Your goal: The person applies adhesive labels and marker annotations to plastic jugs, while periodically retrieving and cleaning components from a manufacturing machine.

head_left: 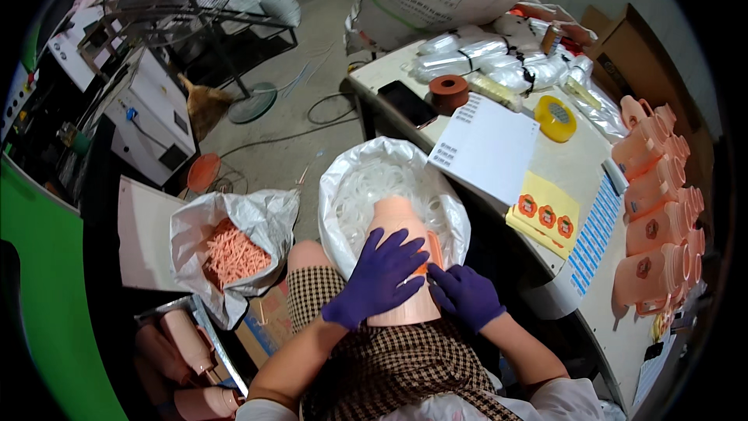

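Note:
A peach plastic pitcher [396, 214] lies across my lap, its narrower end pointing away from me over a white bag. Both hands wear purple gloves. My left hand [382, 277] lies flat on top of the pitcher, fingers spread. Curled at the pitcher's right side, below its handle [435, 248], is my right hand [466, 293]; its fingertips are close to the left ones, and what they pinch, if anything, is hidden. A small orange sticker [421, 268] shows on the pitcher between the hands, partly covered by fingers.
The white bag [335, 179] holds clear plastic rings. Left are a sack [269, 206] of peach scraps and a crate [199, 308] with peach pitchers. The right table bears sticker sheets [545, 214], a white box [487, 140], yellow tape [555, 118], a phone [407, 103] and several peach pitchers [650, 273].

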`<act>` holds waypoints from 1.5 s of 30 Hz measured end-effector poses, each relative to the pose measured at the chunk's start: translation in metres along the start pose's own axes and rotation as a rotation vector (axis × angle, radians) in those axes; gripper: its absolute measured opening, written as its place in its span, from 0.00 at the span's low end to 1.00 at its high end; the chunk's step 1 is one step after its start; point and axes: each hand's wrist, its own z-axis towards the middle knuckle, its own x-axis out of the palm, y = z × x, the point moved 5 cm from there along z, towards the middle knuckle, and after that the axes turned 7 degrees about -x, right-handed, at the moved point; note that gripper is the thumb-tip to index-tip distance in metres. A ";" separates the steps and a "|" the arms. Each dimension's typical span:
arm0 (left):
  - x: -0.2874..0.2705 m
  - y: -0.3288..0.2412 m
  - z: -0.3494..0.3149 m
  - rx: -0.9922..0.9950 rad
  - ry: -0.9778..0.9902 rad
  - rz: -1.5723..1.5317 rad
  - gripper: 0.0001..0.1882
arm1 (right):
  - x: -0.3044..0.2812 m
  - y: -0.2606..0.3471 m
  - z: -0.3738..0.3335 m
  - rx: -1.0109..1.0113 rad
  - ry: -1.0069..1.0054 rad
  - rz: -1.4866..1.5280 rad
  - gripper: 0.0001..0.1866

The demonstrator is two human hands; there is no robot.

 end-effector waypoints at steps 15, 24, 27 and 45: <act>0.013 0.138 0.050 -0.380 0.139 -0.257 0.13 | -0.088 -0.186 0.131 0.185 -0.335 -0.182 0.11; -0.060 0.010 0.041 -0.397 -0.145 -0.848 0.10 | -0.045 -0.223 0.184 0.484 -0.057 -0.307 0.15; -0.075 0.024 0.040 -0.478 -0.110 -0.707 0.10 | -0.042 -0.223 0.187 0.470 -0.142 -0.265 0.17; -0.023 0.030 0.007 -0.515 -0.101 -0.827 0.14 | -0.075 0.042 0.001 -0.255 -0.310 -0.050 0.21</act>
